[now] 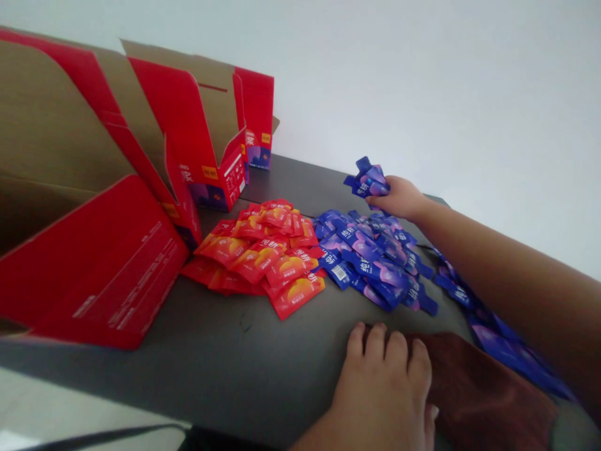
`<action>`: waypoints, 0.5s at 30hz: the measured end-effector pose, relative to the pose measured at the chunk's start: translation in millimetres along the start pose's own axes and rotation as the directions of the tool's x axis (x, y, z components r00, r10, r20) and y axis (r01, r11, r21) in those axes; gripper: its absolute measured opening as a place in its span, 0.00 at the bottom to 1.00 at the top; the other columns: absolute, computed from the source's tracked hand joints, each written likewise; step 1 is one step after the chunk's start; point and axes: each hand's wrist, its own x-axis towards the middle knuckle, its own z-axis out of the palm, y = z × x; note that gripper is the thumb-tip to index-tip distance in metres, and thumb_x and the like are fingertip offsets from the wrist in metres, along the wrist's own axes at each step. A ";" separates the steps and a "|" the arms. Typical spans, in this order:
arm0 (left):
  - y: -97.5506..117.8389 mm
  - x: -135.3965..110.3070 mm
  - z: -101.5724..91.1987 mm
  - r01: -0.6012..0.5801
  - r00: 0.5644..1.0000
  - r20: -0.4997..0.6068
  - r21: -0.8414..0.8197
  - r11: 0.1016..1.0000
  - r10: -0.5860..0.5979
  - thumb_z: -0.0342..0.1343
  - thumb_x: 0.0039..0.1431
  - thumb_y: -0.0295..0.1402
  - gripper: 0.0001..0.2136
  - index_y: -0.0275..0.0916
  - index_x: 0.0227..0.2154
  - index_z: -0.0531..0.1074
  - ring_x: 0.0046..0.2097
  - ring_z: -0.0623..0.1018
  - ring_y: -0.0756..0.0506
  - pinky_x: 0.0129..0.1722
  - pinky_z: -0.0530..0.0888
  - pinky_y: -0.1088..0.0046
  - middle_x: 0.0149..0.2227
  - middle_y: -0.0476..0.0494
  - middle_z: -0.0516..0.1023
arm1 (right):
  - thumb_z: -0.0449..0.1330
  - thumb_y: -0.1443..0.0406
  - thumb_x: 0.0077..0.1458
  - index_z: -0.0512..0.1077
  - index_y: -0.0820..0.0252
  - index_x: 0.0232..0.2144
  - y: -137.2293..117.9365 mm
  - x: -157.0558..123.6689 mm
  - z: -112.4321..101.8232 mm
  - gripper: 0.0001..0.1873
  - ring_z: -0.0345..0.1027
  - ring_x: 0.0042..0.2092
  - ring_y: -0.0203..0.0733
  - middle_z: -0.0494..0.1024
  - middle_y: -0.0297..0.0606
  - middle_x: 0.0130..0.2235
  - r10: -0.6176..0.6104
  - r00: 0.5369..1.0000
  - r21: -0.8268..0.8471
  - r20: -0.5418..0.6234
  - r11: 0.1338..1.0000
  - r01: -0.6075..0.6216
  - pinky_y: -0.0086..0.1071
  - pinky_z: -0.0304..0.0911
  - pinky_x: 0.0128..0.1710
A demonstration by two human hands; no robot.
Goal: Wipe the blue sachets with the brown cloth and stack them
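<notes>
My right hand (400,198) pinches a small bunch of blue sachets (369,181) between thumb and fingers, held above the far side of a blue sachet pile (370,254). My left hand (382,382) rests palm down near the front edge, fingers stretched out, beside a dark red-brown cloth-like item (469,376); its fingertips meet the item's near side. Left of the blue pile, and touching it, lies a heap of red sachets (263,250) with orange fruit pictures. Whether the left palm covers anything is hidden.
Open red cardboard boxes (216,181) with brown insides stand in a row along the left, a large flap (103,275) leaning out over the grey table (225,357). More blue packets (502,338) lie under my right forearm. A pale wall rises behind.
</notes>
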 end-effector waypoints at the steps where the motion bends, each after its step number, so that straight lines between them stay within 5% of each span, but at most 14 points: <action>1: 0.5 -1.9 0.5 0.010 1.000 -0.011 -0.032 0.999 -0.011 0.58 0.73 0.46 0.31 0.36 0.72 0.64 0.69 0.72 0.25 0.71 0.65 0.34 0.68 0.30 0.74 | 0.65 0.48 0.60 0.76 0.64 0.51 -0.1 -19.0 -3.4 0.28 0.80 0.50 0.63 0.85 0.56 0.48 0.013 1.000 0.091 -0.008 0.996 -0.013 0.51 0.76 0.50; 5: 2.7 -8.8 -0.3 0.089 0.986 -0.108 -0.293 0.952 -0.125 0.59 0.71 0.51 0.41 0.35 0.78 0.52 0.77 0.59 0.23 0.75 0.57 0.35 0.77 0.26 0.58 | 0.55 0.39 0.67 0.76 0.56 0.52 -9.1 -115.7 -5.4 0.31 0.83 0.41 0.54 0.87 0.48 0.46 -0.004 0.997 0.444 0.076 0.896 -0.030 0.46 0.81 0.40; 7: 2.8 -8.6 -4.0 0.123 0.942 -0.199 -0.546 0.829 -0.271 0.60 0.71 0.50 0.48 0.34 0.80 0.39 0.79 0.52 0.25 0.76 0.58 0.38 0.80 0.24 0.46 | 0.65 0.38 0.60 0.76 0.53 0.49 -18.5 -167.2 -0.5 0.29 0.82 0.36 0.52 0.86 0.44 0.41 -0.027 0.979 0.697 0.203 0.706 -0.126 0.45 0.80 0.36; 8: 2.4 -7.1 -6.9 0.095 0.909 -0.233 -0.691 0.717 -0.345 0.61 0.71 0.48 0.49 0.36 0.80 0.36 0.80 0.52 0.26 0.75 0.60 0.39 0.81 0.24 0.45 | 0.71 0.40 0.56 0.76 0.51 0.47 -24.4 -190.7 2.3 0.28 0.81 0.35 0.51 0.86 0.41 0.40 -0.034 0.965 0.781 0.262 0.595 -0.191 0.44 0.80 0.35; 10: 0.5 -2.0 -14.6 -0.040 0.859 -0.234 -0.917 0.396 -0.455 0.64 0.70 0.44 0.47 0.42 0.80 0.40 0.77 0.61 0.29 0.72 0.66 0.44 0.79 0.26 0.54 | 0.75 0.47 0.56 0.76 0.50 0.50 -37.8 -229.9 6.1 0.26 0.82 0.39 0.48 0.86 0.37 0.42 -0.097 0.952 0.828 0.289 0.525 -0.198 0.42 0.80 0.40; 12: -2.4 3.5 -23.6 -0.071 0.883 -0.091 -0.996 0.060 -0.461 0.69 0.67 0.42 0.38 0.42 0.74 0.60 0.69 0.75 0.30 0.69 0.71 0.47 0.70 0.30 0.73 | 0.75 0.52 0.58 0.76 0.50 0.55 -51.8 -257.2 6.7 0.26 0.82 0.50 0.51 0.85 0.37 0.51 -0.250 0.927 0.794 0.280 0.603 -0.077 0.45 0.78 0.53; 15: -7.5 8.7 -35.5 -0.099 0.847 0.018 -0.976 -0.191 -0.531 0.73 0.62 0.40 0.27 0.41 0.62 0.75 0.59 0.84 0.33 0.63 0.78 0.50 0.58 0.36 0.84 | 0.76 0.58 0.56 0.62 0.45 0.72 -67.4 -279.8 7.0 0.47 0.74 0.64 0.56 0.76 0.41 0.66 -0.329 0.895 0.707 0.299 0.707 0.023 0.50 0.72 0.64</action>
